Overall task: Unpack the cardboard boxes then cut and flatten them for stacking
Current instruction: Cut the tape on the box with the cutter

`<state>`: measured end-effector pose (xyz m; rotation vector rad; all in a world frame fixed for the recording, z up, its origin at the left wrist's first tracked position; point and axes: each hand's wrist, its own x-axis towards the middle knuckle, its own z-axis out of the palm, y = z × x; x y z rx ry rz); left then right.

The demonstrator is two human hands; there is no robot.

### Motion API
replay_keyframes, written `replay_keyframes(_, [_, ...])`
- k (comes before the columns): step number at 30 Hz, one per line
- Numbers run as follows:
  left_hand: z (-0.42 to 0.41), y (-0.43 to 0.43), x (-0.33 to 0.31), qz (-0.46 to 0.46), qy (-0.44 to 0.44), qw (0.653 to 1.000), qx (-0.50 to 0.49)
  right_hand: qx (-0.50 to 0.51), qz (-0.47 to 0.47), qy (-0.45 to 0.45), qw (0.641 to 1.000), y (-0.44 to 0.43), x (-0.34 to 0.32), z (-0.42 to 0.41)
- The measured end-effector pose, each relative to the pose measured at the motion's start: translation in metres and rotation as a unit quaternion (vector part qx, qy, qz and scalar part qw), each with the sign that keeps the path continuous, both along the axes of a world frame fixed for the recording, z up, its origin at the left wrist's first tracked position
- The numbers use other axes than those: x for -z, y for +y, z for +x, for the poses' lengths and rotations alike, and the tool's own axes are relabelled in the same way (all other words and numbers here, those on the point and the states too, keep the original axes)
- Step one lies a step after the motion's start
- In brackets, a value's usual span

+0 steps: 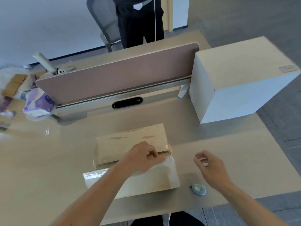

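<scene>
Left grip (143, 158): clenched on the box (130, 142), with fingers hooked into the open seam between the two top flaps and the thumb on the near flap.

Right grip (210, 165): apart from the box, to its right. The fingers are curled, with thumb and fingertip close together; whether it pinches anything cannot be told.

Box: flat, pale cardboard, at the centre of the tabletop (48, 160). Glossy clear tape covers the flaps and ends and is wrinkled along the seam.

A blue cutter (197, 189) lies on the tabletop near the box's near right corner.

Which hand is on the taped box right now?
The left hand, fingers curled into the top seam of the taped box. The right hand is off it, above the desk near the blue cutter.
</scene>
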<state>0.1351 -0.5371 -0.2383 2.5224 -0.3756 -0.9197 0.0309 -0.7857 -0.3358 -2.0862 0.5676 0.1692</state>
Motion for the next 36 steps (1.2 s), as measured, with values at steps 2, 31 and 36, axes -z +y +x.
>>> replay_keyframes(2, [0.000,0.010,-0.019,-0.070,0.109,0.988,-0.082,-0.019,0.030,-0.017,0.999,0.013,-0.026,0.021])
replay_keyframes(31, [-0.071,0.151,0.065,0.009,-0.119,0.979,0.167,-0.503,-0.327,-0.015,0.800,0.124,-0.033,0.005])
replay_keyframes(36, [-0.082,0.167,0.074,-0.082,-0.213,0.970,0.081,-0.448,-0.295,-0.048,0.843,0.126,-0.034,-0.012])
